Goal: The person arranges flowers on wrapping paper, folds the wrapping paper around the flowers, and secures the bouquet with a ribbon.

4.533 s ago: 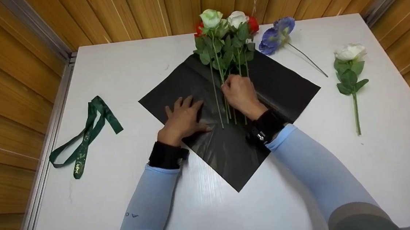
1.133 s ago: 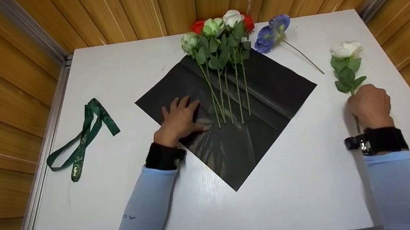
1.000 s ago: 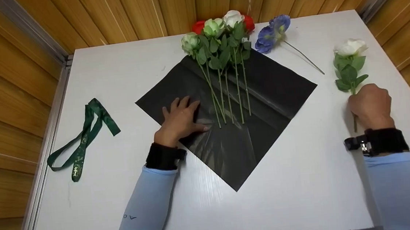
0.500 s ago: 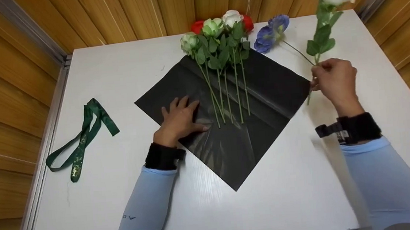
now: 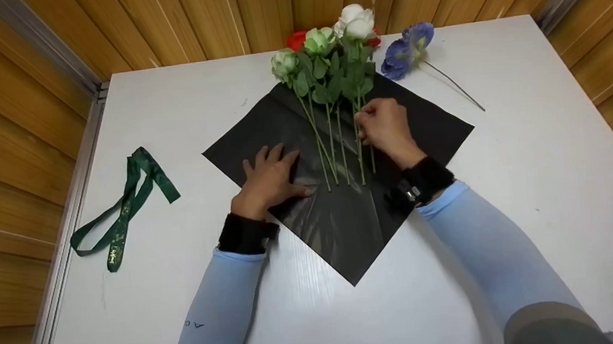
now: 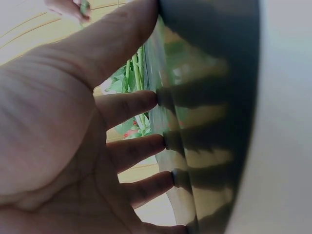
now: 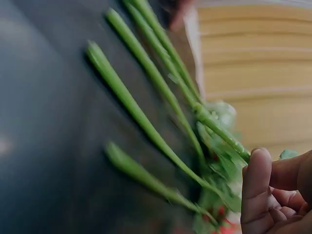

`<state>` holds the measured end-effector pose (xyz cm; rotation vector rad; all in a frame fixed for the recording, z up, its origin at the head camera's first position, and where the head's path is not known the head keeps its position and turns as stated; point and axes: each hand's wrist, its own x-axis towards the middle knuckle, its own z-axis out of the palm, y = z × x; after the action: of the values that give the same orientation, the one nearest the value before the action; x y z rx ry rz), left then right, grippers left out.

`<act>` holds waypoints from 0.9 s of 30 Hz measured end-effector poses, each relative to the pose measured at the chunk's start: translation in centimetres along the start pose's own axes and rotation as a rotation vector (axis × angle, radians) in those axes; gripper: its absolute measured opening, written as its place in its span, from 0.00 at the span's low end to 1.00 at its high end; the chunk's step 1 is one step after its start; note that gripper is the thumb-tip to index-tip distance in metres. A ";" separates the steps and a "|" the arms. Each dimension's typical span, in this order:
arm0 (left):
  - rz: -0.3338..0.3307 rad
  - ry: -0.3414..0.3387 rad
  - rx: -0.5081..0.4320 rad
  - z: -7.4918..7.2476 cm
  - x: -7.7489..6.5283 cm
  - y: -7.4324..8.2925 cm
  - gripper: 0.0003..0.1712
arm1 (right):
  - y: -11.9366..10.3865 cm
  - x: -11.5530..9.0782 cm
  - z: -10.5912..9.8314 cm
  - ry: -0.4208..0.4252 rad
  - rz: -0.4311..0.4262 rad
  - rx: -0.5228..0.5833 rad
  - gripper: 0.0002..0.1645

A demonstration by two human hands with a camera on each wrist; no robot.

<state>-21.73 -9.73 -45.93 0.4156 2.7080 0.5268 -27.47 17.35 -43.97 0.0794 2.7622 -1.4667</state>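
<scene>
Black wrapping paper (image 5: pixel 338 229) lies as a diamond on the white table. My left hand (image 5: pixel 268 183) rests on its left side, fingers spread, fingertips (image 6: pixel 151 97) pressing the sheet in the left wrist view. My right hand (image 5: pixel 388 127) pinches the stem (image 7: pixel 219 129) of a white rose (image 5: pixel 356 21) between thumb and fingers. That rose overlaps the bunch at the paper's top corner. Green-white roses (image 5: pixel 319 41) and a red bloom (image 5: pixel 296 40) show there, with several stems (image 5: pixel 331 142) running down the paper. The other white rose is mostly hidden behind the held one.
A blue flower (image 5: pixel 409 49) with a thin stem lies right of the bunch. On the left side of the table is a looped dark green ribbon (image 5: pixel 129 208). Wood-patterned panels (image 5: pixel 207 21) stand along the table's back edge.
My right hand took hold of the white rose at the right, lifted it and carried it left to the bunch. A green-white rose was laid at the bunch's left earlier. My left hand stays put.
</scene>
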 end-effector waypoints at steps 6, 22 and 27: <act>0.002 -0.009 -0.008 0.0 0.2 0.1 0.56 | 0.1 -0.1 2.6 -0.017 -0.050 -0.157 0.15; 0.003 -0.007 -0.013 0.0 0.1 0.1 0.57 | 0.7 0.9 3.5 0.001 -0.099 -0.459 0.29; 0.001 -0.002 -0.004 0.0 0.0 0.0 0.56 | 0.7 0.9 3.6 0.016 -0.092 -0.429 0.30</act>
<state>-21.76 -9.72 -45.95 0.4162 2.7045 0.5316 -28.34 14.81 -46.56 -0.0420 3.0568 -0.8562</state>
